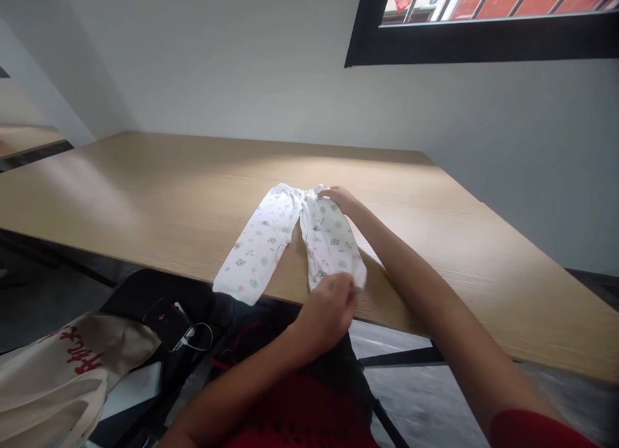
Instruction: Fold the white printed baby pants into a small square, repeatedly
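Observation:
A pair of small white pants (pixel 333 238), printed with green, pink and dark little pictures, lies spread on the wooden table with its gathered waist toward the wall. Its two legs point toward me, and the left leg's end reaches over the table's front edge. My left hand (pixel 329 312) is closed at the hem of the right leg, its fingers curled on the cloth. My right hand (pixel 342 200) is at the right end of the waistband, fingertips bent over the fabric; its thumb is hidden.
The pants lie near the front edge of the wooden table (pixel 193 177). Below left, a dark chair holds a cloth bag (pixel 82 345) with red writing and a black phone (pixel 168 322) with a white cable. A wall with a dark-framed window (pixel 483 45) stands behind.

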`<move>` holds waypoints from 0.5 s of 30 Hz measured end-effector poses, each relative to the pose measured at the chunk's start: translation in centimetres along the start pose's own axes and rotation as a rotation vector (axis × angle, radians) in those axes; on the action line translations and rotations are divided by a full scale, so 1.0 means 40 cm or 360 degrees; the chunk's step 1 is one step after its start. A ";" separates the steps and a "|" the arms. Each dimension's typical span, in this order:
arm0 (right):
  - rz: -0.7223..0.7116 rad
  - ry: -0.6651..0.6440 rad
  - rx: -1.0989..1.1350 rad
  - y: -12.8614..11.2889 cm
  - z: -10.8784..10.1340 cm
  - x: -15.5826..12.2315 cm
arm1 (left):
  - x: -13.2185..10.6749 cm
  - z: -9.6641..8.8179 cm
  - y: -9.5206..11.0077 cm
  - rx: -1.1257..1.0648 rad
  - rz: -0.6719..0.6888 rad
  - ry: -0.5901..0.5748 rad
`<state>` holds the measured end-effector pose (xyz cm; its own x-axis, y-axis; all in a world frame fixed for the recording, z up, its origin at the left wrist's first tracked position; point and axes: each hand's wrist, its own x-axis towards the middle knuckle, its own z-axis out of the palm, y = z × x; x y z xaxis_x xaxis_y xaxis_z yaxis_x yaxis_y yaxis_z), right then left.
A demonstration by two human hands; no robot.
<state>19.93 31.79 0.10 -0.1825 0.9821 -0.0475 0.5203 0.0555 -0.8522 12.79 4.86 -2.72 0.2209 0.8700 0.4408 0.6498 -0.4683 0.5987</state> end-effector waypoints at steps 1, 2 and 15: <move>0.0019 0.0015 0.0030 -0.024 0.005 0.002 | -0.008 -0.029 -0.005 -0.0023 -0.0149 0.0121; 0.0029 0.0037 0.0057 -0.052 0.015 0.007 | -0.020 -0.063 -0.010 -0.0057 -0.0334 0.0262; -0.0849 0.0080 -0.1011 -0.116 0.370 -0.037 | -0.138 -0.254 -0.143 0.1022 -0.0835 -0.0020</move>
<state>5.45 27.40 -3.57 -0.5084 0.8012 0.3155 0.7493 0.5922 -0.2964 0.47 1.16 -1.78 -0.2210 0.9544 0.2010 0.9587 0.1747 0.2244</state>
